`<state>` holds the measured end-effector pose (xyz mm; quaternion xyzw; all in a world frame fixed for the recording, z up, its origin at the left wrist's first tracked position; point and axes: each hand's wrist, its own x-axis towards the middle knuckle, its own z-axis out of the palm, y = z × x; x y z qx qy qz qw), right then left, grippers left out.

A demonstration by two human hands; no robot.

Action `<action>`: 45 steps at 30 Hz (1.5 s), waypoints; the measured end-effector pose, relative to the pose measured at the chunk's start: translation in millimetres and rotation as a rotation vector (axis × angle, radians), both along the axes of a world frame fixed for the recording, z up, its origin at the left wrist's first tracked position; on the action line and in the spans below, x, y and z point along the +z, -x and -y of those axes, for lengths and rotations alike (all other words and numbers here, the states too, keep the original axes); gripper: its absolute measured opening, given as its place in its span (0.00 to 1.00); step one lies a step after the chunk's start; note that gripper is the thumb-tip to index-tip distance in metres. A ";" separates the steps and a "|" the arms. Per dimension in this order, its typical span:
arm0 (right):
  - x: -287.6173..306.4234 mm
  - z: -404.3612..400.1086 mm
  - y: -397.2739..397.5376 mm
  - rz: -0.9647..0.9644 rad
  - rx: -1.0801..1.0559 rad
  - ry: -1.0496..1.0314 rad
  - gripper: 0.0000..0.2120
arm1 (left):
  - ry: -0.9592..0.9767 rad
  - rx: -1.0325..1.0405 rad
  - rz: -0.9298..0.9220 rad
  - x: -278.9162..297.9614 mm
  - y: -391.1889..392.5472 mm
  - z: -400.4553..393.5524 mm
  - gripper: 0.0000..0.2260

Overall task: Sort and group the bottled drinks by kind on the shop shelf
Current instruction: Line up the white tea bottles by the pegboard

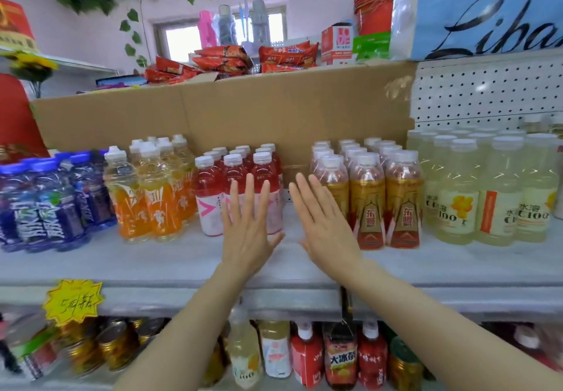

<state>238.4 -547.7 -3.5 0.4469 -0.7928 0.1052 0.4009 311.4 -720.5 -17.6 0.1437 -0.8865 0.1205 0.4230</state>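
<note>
Seemingly near the end of the job, both hands are flat and spread, holding nothing. The left hand [248, 223] hovers in front of the red bottles [240, 189], its fingers overlapping their pink labels; whether it touches them cannot be told. The right hand [326, 223] is angled with its fingertips toward the gold bottles [370, 195], close by the nearest one but apparently not gripping it. Between the two hands lies a bare strip of the shelf [182, 262], the only real gap in the row.

Outward from the hands, the sorting looks done. Left of the red group stand the orange bottles [152, 189], tight against it, and beyond those the blue bottles [51, 201] in a shrink-wrapped block. Right of the gold group come the pale yellow bottles [487, 189], set just beside it. Each group holds one kind only, in tidy ranks, caps level (no stray bottle shows among another kind, as far as the view reaches). A cardboard sheet [228, 110] backs the row.

What may be left is small: closing the gap between red and gold, or squaring the fronts of those two groups, which the open palms seem placed to do. The far right edge of the row is cut off, so that end cannot be judged. The lower shelf [304, 357] shows mixed bottles and cans; whether it belongs to the task cannot be told.
</note>
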 end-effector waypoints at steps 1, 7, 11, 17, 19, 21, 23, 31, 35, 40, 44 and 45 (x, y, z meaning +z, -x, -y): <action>-1.6 18.2 -0.8 0.011 -0.006 -0.014 0.53 | -0.014 0.018 0.006 2.3 -3.6 18.0 0.53; -0.4 106.4 7.2 0.101 -0.067 0.056 0.49 | -0.174 0.088 0.142 15.3 -11.0 100.8 0.64; 0.7 130.1 17.4 0.123 -0.123 0.046 0.33 | -0.195 0.056 0.202 14.0 -3.8 118.4 0.61; -2.7 141.1 24.9 0.118 -0.205 0.051 0.36 | -0.127 0.035 0.176 7.0 0.5 121.9 0.57; -1.1 142.0 21.2 0.102 -0.195 0.060 0.35 | -0.110 0.006 0.168 8.6 -2.5 125.3 0.58; 1.9 143.5 11.5 0.075 -0.163 0.167 0.31 | -0.096 -0.041 0.151 10.3 -10.7 132.0 0.57; 7.4 149.4 -3.2 -0.010 -0.112 0.214 0.34 | -0.040 -0.048 0.092 11.6 -25.7 140.9 0.53; 6.6 228.9 -73.6 -0.062 0.058 0.080 0.51 | 0.040 0.155 0.023 21.6 -97.8 225.7 0.63; 2.4 272.5 -93.4 -0.168 0.117 0.035 0.36 | -0.065 0.098 0.013 25.5 -115.4 271.5 0.65; 7.4 316.6 -101.6 -0.145 0.086 0.056 0.29 | -0.213 -0.046 0.045 26.2 -118.4 294.2 0.63; 2.5 332.9 -102.6 -0.110 0.055 0.076 0.30 | -0.180 -0.037 0.052 23.7 -108.4 298.4 0.58; 2.1 334.6 -102.6 -0.108 0.041 0.076 0.30 | -0.178 -0.037 0.049 23.7 -106.2 299.0 0.58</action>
